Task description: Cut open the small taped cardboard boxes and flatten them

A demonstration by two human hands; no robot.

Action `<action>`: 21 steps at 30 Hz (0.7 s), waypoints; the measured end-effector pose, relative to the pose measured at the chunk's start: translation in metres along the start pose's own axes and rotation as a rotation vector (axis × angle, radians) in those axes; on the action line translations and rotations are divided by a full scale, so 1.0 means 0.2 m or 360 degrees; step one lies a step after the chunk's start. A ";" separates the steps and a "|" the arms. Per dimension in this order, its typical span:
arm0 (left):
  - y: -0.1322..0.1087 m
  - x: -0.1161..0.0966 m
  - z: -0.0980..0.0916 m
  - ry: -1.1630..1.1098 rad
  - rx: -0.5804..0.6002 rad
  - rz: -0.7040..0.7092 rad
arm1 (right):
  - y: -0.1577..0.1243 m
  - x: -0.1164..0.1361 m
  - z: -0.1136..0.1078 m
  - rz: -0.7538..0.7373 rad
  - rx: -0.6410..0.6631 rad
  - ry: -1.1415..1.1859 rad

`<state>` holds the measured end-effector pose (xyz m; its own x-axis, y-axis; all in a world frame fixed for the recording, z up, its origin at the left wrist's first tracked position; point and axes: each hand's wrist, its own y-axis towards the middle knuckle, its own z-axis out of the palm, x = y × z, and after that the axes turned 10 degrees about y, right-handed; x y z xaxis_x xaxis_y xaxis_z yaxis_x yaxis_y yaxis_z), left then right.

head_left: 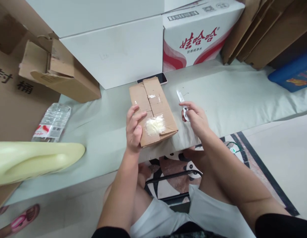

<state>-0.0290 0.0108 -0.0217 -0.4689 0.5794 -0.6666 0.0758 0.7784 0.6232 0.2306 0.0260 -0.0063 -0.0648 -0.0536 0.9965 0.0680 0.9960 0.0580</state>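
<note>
A small brown cardboard box (159, 102) lies on the pale green cloth in front of me, with clear tape across its top seam and a whitish patch near its front end. My left hand (135, 129) grips the box's left side, fingers over the top face. To the right of the box, my right hand (195, 117) is closed around a white utility knife (181, 99). Its blade end points away from me and is apart from the box. Behind the box, a phone (163, 78) lies partly covered by it.
Large white boxes (114, 53) and a red-and-white water carton (195, 43) stand at the back. An opened cardboard box (69, 76), a plastic bottle (54, 120) and a pale yellow object (44, 158) are at left. Folded cardboard (264, 33) and a blue item (292, 74) are at right.
</note>
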 end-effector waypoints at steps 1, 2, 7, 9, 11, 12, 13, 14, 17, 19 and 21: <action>0.00 0.00 0.00 -0.0008 -0.0004 0.0008 | -0.02 0.04 -0.01 -0.0121 0.0008 0.0170; 0.00 -0.01 0.00 -0.0011 -0.0001 0.0009 | -0.05 0.08 -0.02 -0.0266 0.0028 0.0309; 0.00 -0.02 0.02 -0.0020 -0.0016 -0.0001 | -0.27 0.31 -0.02 -0.0886 -0.0129 0.0287; 0.00 -0.02 0.02 -0.0026 -0.0037 0.0008 | -0.35 0.35 0.00 -0.1000 -0.0174 0.0046; 0.00 -0.02 0.02 0.0015 -0.0029 -0.0009 | -0.41 0.37 0.04 -0.1048 -0.0173 -0.0163; 0.00 -0.02 0.02 0.0042 -0.0021 -0.0024 | -0.43 0.37 0.06 -0.1042 -0.0157 -0.0247; 0.00 -0.02 0.01 0.0070 -0.0011 -0.0042 | -0.44 0.38 0.08 -0.1024 -0.0139 -0.0304; -0.01 -0.02 0.01 0.0094 0.0001 -0.0061 | -0.44 0.38 0.10 -0.1001 -0.0129 -0.0339; -0.01 -0.02 0.01 0.0117 0.0014 -0.0079 | -0.43 0.40 0.14 -0.0938 -0.0086 -0.0365; -0.01 -0.03 0.01 0.0119 0.0005 -0.0058 | -0.42 0.43 0.15 -0.0872 -0.0023 -0.0365; -0.01 -0.03 0.01 0.0121 -0.0005 -0.0034 | -0.40 0.45 0.15 -0.0774 0.0058 -0.0367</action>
<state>-0.0246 0.0064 -0.0189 -0.5361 0.5426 -0.6467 0.0626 0.7895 0.6105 0.1902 -0.0573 0.0766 -0.2972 -0.4964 0.8156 -0.0587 0.8621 0.5033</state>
